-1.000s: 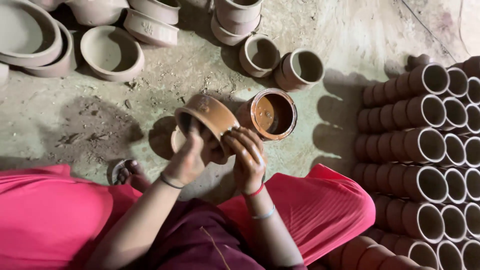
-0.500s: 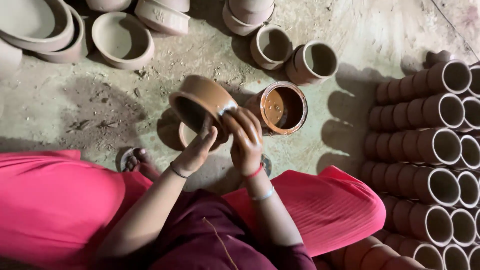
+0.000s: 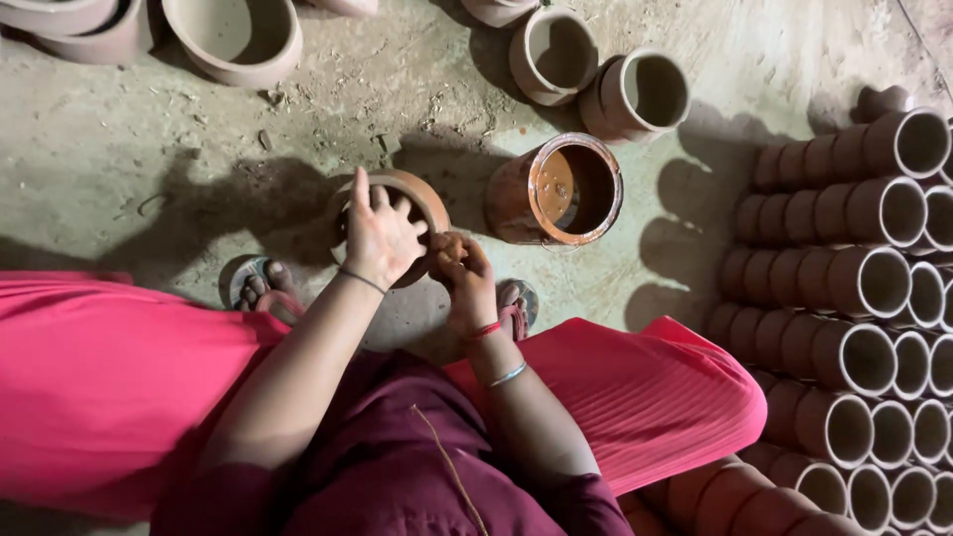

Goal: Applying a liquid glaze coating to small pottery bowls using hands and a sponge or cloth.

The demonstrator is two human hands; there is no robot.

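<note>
My left hand grips a small brown clay pot, fingers spread over its mouth and rim. My right hand is closed against the pot's lower right side; something small may be pinched in the fingers, but I cannot make it out. Just right of the pot stands a can of reddish-brown liquid, wet and glossy at the rim.
Rows of clay cups lie stacked on their sides at the right. Pale unfired pots and bowls stand on the dusty floor at the top. My pink-clad knees and sandalled feet are below.
The pot has turned in my left hand, so its mouth now faces my palm, and my left fingers have spread over it. My right hand stays low against its side.
</note>
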